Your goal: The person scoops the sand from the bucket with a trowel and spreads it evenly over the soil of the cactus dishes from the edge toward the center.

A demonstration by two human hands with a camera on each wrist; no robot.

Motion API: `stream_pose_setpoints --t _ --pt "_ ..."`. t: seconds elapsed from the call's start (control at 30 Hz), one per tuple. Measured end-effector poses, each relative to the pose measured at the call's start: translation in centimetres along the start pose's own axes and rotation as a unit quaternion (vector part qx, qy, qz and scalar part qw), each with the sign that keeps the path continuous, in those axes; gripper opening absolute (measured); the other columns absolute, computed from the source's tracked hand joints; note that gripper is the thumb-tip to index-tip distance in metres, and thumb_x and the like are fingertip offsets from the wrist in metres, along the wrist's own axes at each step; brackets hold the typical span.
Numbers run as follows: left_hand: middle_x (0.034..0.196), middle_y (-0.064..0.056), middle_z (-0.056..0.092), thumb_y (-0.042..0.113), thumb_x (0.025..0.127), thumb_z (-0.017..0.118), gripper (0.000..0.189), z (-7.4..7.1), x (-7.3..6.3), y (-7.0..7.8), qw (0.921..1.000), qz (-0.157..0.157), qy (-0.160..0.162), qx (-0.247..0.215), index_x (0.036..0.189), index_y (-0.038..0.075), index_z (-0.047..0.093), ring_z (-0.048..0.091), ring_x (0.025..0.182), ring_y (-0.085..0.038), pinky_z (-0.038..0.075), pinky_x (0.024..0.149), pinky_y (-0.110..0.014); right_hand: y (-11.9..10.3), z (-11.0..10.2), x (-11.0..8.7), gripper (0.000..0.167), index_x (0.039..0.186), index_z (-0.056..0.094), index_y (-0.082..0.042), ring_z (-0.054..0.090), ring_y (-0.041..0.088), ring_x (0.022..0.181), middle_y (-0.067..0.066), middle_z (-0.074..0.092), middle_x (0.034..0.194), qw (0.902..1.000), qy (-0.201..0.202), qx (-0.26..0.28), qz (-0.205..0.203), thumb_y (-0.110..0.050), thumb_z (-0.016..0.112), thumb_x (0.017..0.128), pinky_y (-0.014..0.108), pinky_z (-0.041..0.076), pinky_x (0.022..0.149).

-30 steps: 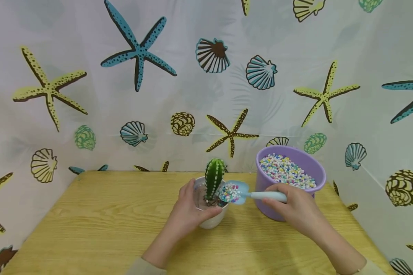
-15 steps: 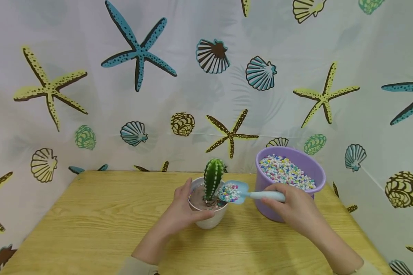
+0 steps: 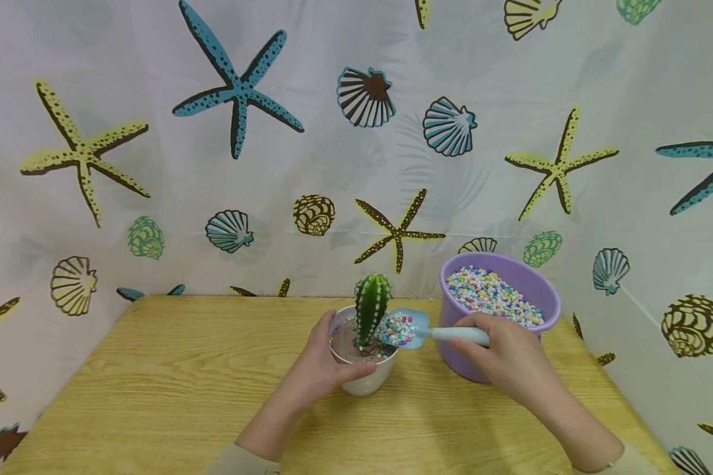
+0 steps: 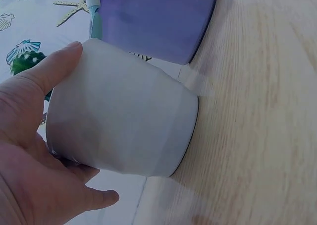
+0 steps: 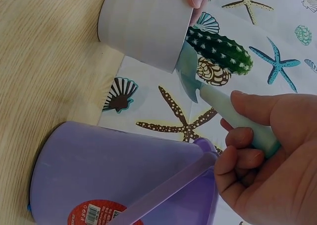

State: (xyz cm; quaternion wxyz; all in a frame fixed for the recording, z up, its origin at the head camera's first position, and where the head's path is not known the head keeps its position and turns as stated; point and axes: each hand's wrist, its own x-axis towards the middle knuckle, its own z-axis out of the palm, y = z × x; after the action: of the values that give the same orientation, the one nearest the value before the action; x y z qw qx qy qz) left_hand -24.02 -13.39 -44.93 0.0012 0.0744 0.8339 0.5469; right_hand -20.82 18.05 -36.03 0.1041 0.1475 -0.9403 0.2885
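A green cactus [image 3: 371,307] stands upright in a white flowerpot [image 3: 365,381], whose brownish surface carries a few coloured pebbles. My left hand [image 3: 317,369] holds the pot at its left side, thumb along the near wall and fingers round the far side; one finger stands off the wall in the left wrist view. My right hand [image 3: 508,353] grips the pale handle of a small light-blue shovel [image 3: 418,330] between thumb and fingers. Small multicoloured pebbles [image 3: 399,328] fill the shovel's blade. Its tip is over the pot's right rim, close beside the cactus.
A purple bucket [image 3: 460,343] of the same pebbles stands right of the pot, behind my right hand. A purple handle [image 5: 163,188] crosses its side in the right wrist view. A patterned curtain [image 3: 309,158] rises behind the wooden table [image 3: 172,382].
My left hand drew slightly away from the pot to the left, then came back against it. The pot shifted a little left, then right. The shovel stays loaded at nearly the same spot.
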Motion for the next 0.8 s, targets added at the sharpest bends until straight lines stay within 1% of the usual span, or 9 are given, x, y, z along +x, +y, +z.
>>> stream_pose_setpoints --t 0.23,0.5,0.63,0.8 --pt "0.173 -0.031 0.023 0.046 0.080 0.102 0.132 0.6 0.0 0.0 0.9990 0.004 0.020 0.039 0.175 0.008 0.020 0.041 0.151 -0.057 0.043 0.117 -0.070 0.0 0.1 0.1 0.013 0.111 0.082 -0.020 0.055 0.016 0.070 -0.009 0.073 0.088 0.9998 0.011 -0.014 -0.011 -0.028 0.084 0.102 0.034 0.046 0.060" --pt "0.169 -0.034 0.024 0.046 0.080 0.102 0.133 1.1 -0.3 -0.1 0.9980 0.021 0.037 0.047 0.174 0.002 0.020 0.044 0.148 -0.057 0.045 0.116 -0.069 -0.2 0.3 0.1 0.012 0.110 0.082 -0.020 0.054 0.014 0.070 -0.011 0.071 0.085 0.9986 0.022 -0.032 -0.034 -0.027 0.085 0.101 0.034 0.047 0.061" --pt "0.169 -0.033 0.024 0.047 0.079 0.102 0.134 1.3 -0.3 0.0 0.9975 0.019 0.044 0.052 0.174 0.003 0.020 0.045 0.147 -0.057 0.046 0.115 -0.069 -0.2 0.5 0.1 0.011 0.109 0.082 -0.020 0.055 0.014 0.071 -0.012 0.072 0.086 0.9980 0.028 -0.042 -0.037 -0.026 0.085 0.100 0.035 0.048 0.063" --pt "0.168 -0.033 0.025 0.049 0.078 0.102 0.135 1.7 -0.3 0.1 0.9967 0.015 0.056 0.056 0.174 0.004 0.020 0.048 0.144 -0.057 0.048 0.113 -0.068 -0.2 0.6 0.1 0.010 0.107 0.081 -0.020 0.055 0.015 0.071 -0.011 0.068 0.083 0.9973 0.033 -0.051 -0.041 -0.025 0.086 0.100 0.035 0.048 0.063"
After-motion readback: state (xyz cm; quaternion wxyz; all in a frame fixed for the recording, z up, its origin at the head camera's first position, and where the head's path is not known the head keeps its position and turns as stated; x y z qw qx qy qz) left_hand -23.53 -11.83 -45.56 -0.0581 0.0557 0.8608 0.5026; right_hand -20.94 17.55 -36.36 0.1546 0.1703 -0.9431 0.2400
